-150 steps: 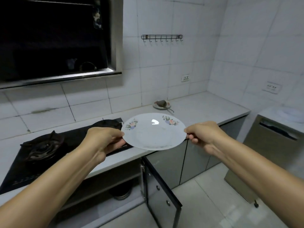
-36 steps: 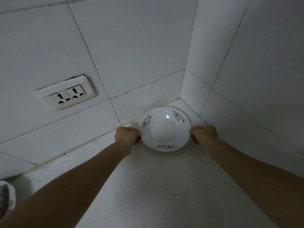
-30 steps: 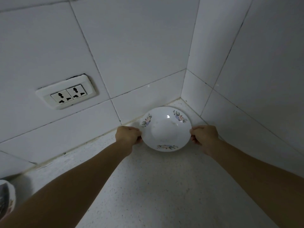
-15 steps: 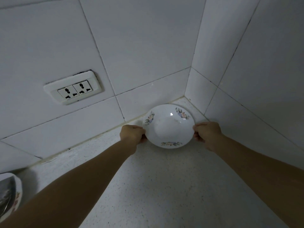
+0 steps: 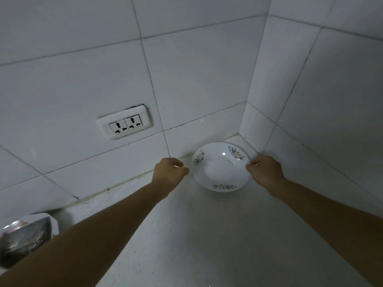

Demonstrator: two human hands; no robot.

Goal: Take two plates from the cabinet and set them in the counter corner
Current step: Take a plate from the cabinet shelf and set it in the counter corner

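Note:
A white plate with small flower prints lies on the speckled counter, pushed into the corner where the two tiled walls meet. Only this one plate shows; I cannot tell whether another lies under it. My left hand hovers just left of the plate with its fingers loosely curled and a narrow gap between it and the rim. My right hand is at the plate's right rim, thumb and fingertips still pinching the edge.
A double wall socket is set in the back wall above the counter, left of the plate. At the far left edge a plate with a dark, shiny thing on it stands on the counter. White tiled walls close the corner behind and to the right.
The plate was carried from the stove side into the corner and set down there. In the last half second my left hand came off its rim; the right hand stays on it.

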